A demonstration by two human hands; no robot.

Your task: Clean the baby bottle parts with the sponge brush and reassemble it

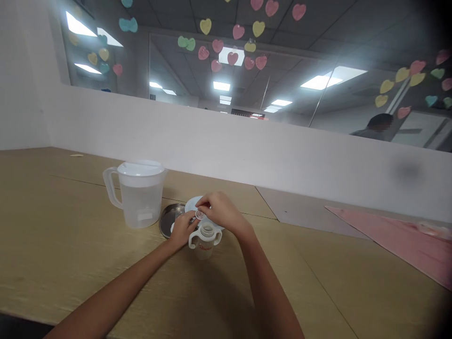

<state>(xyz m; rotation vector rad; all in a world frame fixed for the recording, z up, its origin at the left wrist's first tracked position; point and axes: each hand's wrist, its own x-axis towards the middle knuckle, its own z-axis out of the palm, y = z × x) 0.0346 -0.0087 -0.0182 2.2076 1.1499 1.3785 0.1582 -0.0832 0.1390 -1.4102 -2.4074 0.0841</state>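
Note:
A baby bottle with two white side handles stands upright on the table, its threaded neck uncovered. Just behind it, my left hand has its fingers closed around a small round whitish bottle part. My right hand reaches over from the right, fingertips pinched at the same part. Whether the part is a teat or a collar is too small to tell. Behind my hands lie a round metal tray and a pale plate-like piece, both partly hidden by my fingers.
A lidded translucent pitcher with liquid in it stands left of the tray, handle pointing left. A pink sheet lies at the right. Beyond the table rises a white wall with a window above. One person shows through the glass.

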